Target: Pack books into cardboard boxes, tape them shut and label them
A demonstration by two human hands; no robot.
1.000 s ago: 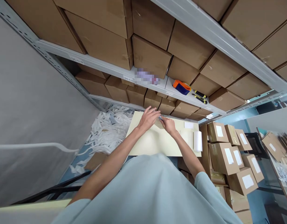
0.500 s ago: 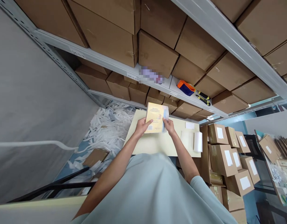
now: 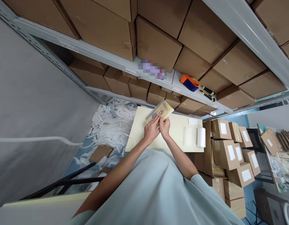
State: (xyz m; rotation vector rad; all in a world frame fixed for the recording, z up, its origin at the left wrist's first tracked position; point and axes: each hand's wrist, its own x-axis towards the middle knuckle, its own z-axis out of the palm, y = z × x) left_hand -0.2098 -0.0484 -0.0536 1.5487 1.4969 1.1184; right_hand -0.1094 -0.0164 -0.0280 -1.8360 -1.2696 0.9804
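A yellow book (image 3: 163,108) with a picture on its face is held tilted above the pale table (image 3: 137,134). My left hand (image 3: 151,130) lies across its lower edge, fingers stretched over the cover and the thumb side against my other hand. Close beside it, my right hand (image 3: 164,127) is closed round the book's near corner. The two hands touch or nearly touch, and the fingers behind the book are hidden.
On the table's right lie a white roll (image 3: 201,137) and a small white slip (image 3: 192,121). Shelves of cartons (image 3: 158,43) rise ahead, with an orange-and-blue tape dispenser (image 3: 189,82) and cutters (image 3: 207,94). Paper scraps (image 3: 111,122) heap left; labelled boxes (image 3: 225,153) stack right.
The book has turned from nearly upright and face-on to a slant, showing a different face. My hands have come together at its lower edge from its two sides.
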